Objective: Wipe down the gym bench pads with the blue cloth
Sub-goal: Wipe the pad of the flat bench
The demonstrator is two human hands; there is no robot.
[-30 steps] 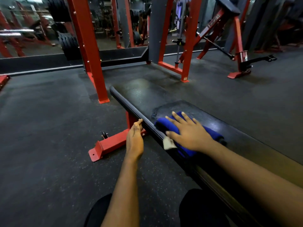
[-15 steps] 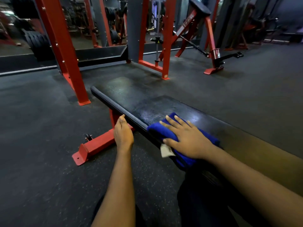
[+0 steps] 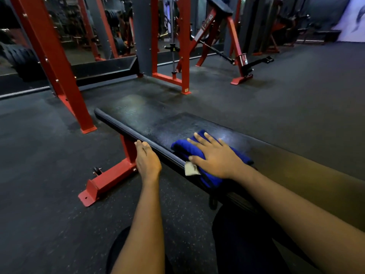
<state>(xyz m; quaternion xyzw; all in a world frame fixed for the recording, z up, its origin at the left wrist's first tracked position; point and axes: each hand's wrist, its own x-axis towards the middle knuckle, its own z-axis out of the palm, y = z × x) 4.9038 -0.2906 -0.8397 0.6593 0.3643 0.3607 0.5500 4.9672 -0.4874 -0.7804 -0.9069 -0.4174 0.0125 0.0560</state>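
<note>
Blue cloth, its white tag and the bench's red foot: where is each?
blue cloth (image 3: 180,149), head view, its bare left fold.
white tag (image 3: 191,169), head view, its middle.
red foot (image 3: 110,179), head view, top of the floor bar.

Pad (image 3: 150,123): long, flat, black, its top scuffed and dull, running from near right to far left. Cloth (image 3: 182,150): blue, bunched, white tag showing, lying on the pad's near edge and draping over it
</note>
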